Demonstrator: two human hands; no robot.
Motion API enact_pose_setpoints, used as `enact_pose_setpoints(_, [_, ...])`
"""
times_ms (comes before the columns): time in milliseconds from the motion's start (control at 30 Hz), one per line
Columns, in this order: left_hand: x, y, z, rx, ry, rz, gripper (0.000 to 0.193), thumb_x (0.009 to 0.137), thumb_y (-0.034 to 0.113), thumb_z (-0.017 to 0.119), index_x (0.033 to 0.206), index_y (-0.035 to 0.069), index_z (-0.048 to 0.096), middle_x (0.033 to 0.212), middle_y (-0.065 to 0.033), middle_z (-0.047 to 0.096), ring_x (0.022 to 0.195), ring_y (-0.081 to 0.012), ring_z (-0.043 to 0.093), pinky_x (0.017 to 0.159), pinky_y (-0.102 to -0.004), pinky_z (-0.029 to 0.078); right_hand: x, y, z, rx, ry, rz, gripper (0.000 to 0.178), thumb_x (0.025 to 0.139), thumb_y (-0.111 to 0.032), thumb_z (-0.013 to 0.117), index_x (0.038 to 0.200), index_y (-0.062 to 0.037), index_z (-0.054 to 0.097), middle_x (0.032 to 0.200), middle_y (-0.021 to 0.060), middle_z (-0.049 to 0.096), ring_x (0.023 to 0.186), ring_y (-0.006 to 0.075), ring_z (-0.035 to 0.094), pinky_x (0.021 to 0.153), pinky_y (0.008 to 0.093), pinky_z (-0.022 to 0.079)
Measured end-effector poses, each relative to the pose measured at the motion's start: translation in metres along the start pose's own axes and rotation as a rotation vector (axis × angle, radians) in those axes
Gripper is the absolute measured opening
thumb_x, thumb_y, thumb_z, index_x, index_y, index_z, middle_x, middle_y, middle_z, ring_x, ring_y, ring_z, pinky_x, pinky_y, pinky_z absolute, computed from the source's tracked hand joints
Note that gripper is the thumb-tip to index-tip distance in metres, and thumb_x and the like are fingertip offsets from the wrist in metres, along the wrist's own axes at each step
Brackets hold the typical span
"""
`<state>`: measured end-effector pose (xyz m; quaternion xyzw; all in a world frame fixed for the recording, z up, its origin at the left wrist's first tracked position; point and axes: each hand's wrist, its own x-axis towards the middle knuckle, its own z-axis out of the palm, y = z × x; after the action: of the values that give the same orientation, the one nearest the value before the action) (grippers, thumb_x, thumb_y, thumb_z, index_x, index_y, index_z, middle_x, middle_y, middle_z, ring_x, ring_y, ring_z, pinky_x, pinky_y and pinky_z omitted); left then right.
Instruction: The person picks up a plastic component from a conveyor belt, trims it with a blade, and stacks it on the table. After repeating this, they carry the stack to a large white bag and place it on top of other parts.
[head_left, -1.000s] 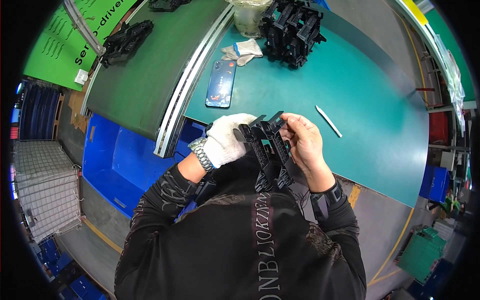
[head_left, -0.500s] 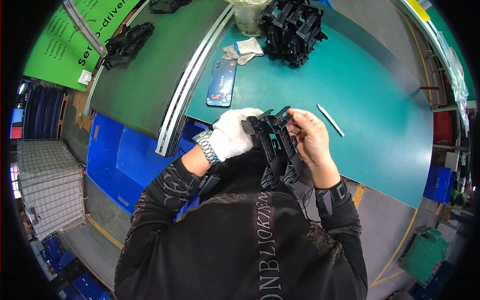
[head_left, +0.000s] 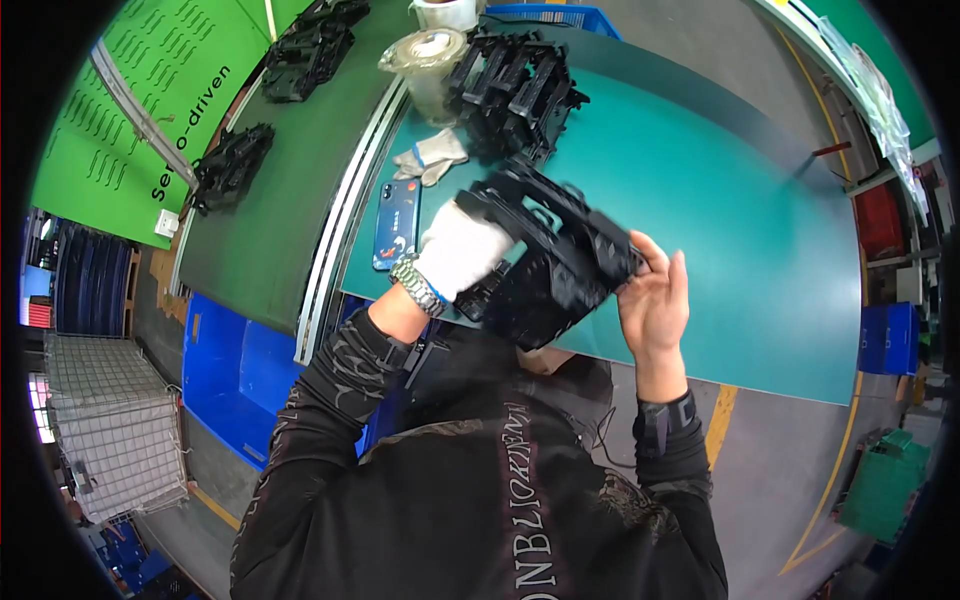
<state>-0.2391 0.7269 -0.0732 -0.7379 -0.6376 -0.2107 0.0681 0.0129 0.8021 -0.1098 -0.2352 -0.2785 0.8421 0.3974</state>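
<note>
A black moulded plastic frame (head_left: pixel 560 255), ribbed and with openings, is held tilted above the near edge of the green table. My left hand (head_left: pixel 465 250), in a white glove with a metal watch at the wrist, grips its left side. My bare right hand (head_left: pixel 655 305) has its fingers at the right end of the frame, partly hidden by it, while the thumb stands off to the side. Beyond the frame, a stack of similar black plastic frames (head_left: pixel 515 95) rests on the table. Motion blurs parts of the held frame.
A dark phone (head_left: pixel 397 225) and pale work gloves (head_left: pixel 432 157) lie left of the frame on the green table (head_left: pixel 740 270). Behind them stands a plastic-wrapped tub (head_left: pixel 425 75). Further left, a conveyor belt (head_left: pixel 290 200) carries more black parts, with a blue bin (head_left: pixel 235 375) below.
The frame has been turned from upright, edge-on, to a broad tilted face and moved away from my body. My right hand has shifted lower along its right end. The view has moved too.
</note>
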Motion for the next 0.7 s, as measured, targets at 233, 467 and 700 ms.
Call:
enact_pose_setpoints(233, [0.085,0.027,0.006,-0.595,-0.171,-0.519,0.033,0.092,0.03,0.065,0.114,0.005,0.068,0.097,-0.0111,0.073,0.086,-0.0291,0.07,0.074,-0.0376,0.056,0.011,0.024,-0.012,-0.985,0.21,-0.577,0.074,0.102,-0.02,0.06,0.159,-0.0056,0.016,0.149,0.0161,0.042,0.128,0.0245,0.05,0.105,0.0372,0.045])
enact_pose_setpoints(467, [0.154,0.023,0.02,-0.718,-0.29,-0.438,0.052,0.09,0.031,0.064,0.131,0.001,0.059,0.118,-0.0183,0.069,0.109,-0.0351,0.065,0.094,-0.0396,0.051,0.109,-0.02,-0.084,-0.232,0.188,-0.351,0.064,0.099,-0.021,0.067,0.151,-0.0029,0.034,0.138,0.0112,0.055,0.122,0.0216,0.056,0.104,0.0353,0.045])
enact_pose_setpoints(700, [0.212,-0.011,0.024,-0.608,-0.416,-0.119,0.061,0.085,0.024,0.059,0.141,0.0,0.052,0.137,-0.0244,0.058,0.125,-0.0359,0.059,0.105,-0.0385,0.046,0.208,-0.027,-0.093,-0.047,0.097,-0.092,0.051,0.105,-0.032,0.055,0.144,-0.0021,0.045,0.131,0.0094,0.061,0.118,0.019,0.06,0.101,0.034,0.049])
